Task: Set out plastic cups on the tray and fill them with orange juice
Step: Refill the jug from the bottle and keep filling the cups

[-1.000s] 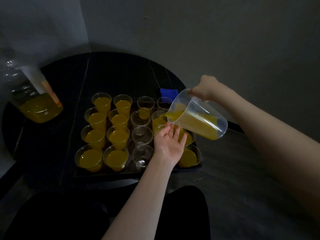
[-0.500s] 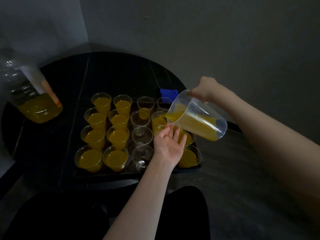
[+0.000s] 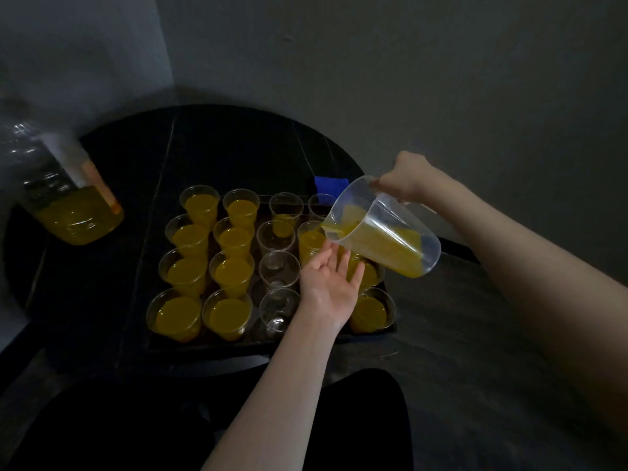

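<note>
The right hand [image 3: 406, 180] is clenched round the handle of a clear plastic measuring jug [image 3: 382, 232], tipped so its spout points toward 9 o'clock and hangs just over the rim of a plastic cup [image 3: 311, 243] in the fourth column of the tray [image 3: 389, 326]. Orange juice [image 3: 380, 248] lies along the jug's lower wall up to the spout; whether a stream is falling at this instant cannot be told. The left hand [image 3: 331, 285] sits at 6 o'clock of that cup, palm turned up and fingers relaxed and spread, holding nothing; its fingertips [image 3: 328, 248] are close to the cup and the spout, though contact cannot be made out.

The tray lies on a dark round table [image 3: 217, 144]. The two columns toward 9 o'clock hold eight filled cups; the third column has three empty cups [image 3: 278, 270] and one with a little juice at 12 o'clock. A large juice bottle [image 3: 64, 205] stands at 9 o'clock of the tray, a blue object [image 3: 328, 183] at 12 o'clock.

To pour well, the spout should stay low and centred over the cup, the tilt eased gradually, and the jug levelled before juice nears the rim. The cups look light and thin, so a heavy stream or a knock from the jug could tip one; steadying the cup's side with the left hand would help.
</note>
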